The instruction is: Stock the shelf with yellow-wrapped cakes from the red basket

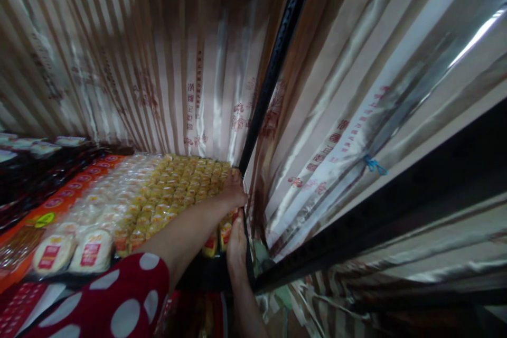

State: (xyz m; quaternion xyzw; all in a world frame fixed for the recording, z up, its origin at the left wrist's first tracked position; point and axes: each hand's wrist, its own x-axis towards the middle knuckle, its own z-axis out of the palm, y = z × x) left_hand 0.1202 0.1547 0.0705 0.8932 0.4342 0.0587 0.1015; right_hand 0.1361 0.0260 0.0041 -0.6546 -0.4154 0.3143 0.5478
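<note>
Reaching in from the lower left, my left hand [234, 191] is at the far right corner of a block of small yellow-wrapped packets [178, 179], close to the black upright post [273, 63]. Its fingers are blurred and partly hidden, so their grip is unclear. My right hand [236, 243] lies nearer to me, seen edge-on, along the right side of the packets. Its fingers look stretched out toward the left hand, beside a front packet [225, 233] with a red label. I cannot make out anything held in either hand.
Left of the yellow packets stand clear-wrapped round white cakes [91, 251], then an orange strip [75, 185] and dark packages [24, 190]. Pleated printed curtain cloth [214, 74] hangs behind. A thick black beam [376, 211] slants at right. A blue tie [375, 165] hangs on the cloth.
</note>
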